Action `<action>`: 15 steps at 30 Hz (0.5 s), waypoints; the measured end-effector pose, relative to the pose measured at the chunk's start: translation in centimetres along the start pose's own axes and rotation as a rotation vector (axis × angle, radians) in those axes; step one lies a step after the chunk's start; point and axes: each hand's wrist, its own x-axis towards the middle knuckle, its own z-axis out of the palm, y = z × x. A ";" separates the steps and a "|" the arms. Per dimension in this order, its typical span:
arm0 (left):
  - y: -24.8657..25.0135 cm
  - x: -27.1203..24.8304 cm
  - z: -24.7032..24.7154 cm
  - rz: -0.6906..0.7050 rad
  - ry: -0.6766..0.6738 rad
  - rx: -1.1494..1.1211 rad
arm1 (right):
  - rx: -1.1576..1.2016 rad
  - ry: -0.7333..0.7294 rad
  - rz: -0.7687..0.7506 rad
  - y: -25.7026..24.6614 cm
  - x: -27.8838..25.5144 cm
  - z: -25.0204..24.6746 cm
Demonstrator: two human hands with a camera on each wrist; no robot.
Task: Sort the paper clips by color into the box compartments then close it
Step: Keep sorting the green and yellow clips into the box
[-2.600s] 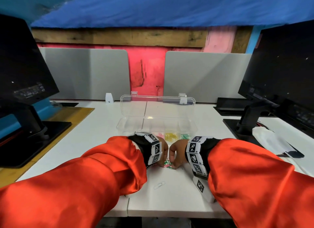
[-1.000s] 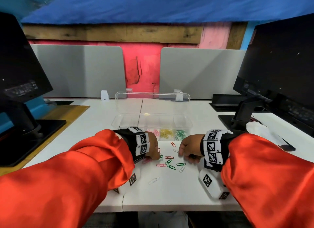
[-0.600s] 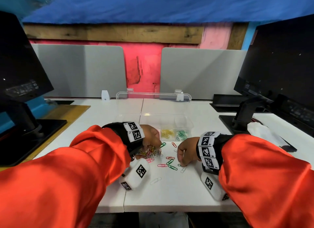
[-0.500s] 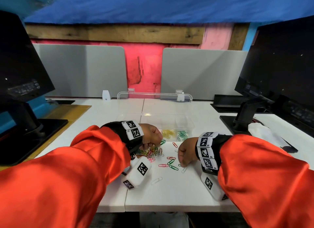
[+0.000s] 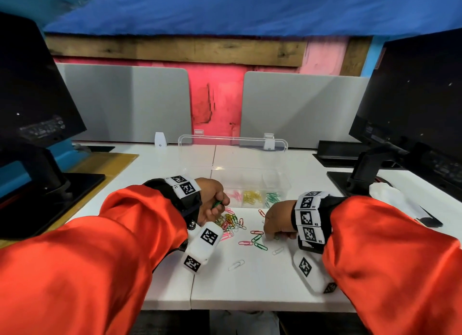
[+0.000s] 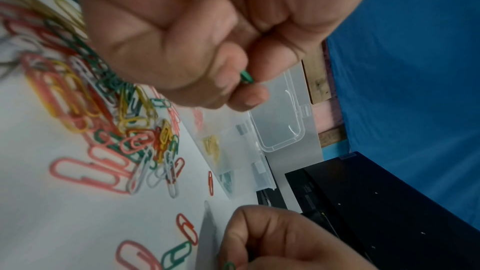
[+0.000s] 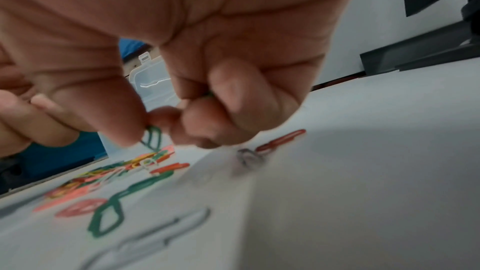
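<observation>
On the white table (image 5: 250,282), just in front of the open clear compartment box (image 5: 282,184), I'm working a mixed pile of paper clips (image 5: 228,222). My left hand (image 5: 211,199) is hovering over the pile w/ fingers (image 6: 228,73) curled, pinching a green clip (image 6: 246,77) betw. thumb and forefinger. My right hand (image 5: 277,222) is sitting low on the table near the loose clips, fingers (image 7: 124,118) curled too, nipping another green clip (image 7: 152,138) at one end; looks like more tucked in the palm, can't confirm.

Box is already holding pink (image 5: 234,195), yellow (image 5: 253,197) and green (image 5: 272,197) groups in its front compartments; lid (image 5: 232,144) is standing up at the back.

Handling, as I'm judging it: clips are v. light, thin stiff wire, coated so prob. slick, lying flat on a smooth top. Hard to get under. Best taking one by a rounded end w/ fingertip and thumb, or sliding it to tip up an edge. Pile ones are tangling & interlocking, so I'm expecting extras to lift along; singles like the red (image 5: 257,232) and green (image 5: 260,246) strays are easier.
</observation>
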 end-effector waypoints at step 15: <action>-0.6 -1.5 1.3 0.163 0.207 1.075 | 0.570 -0.091 0.088 0.6 1.6 0.5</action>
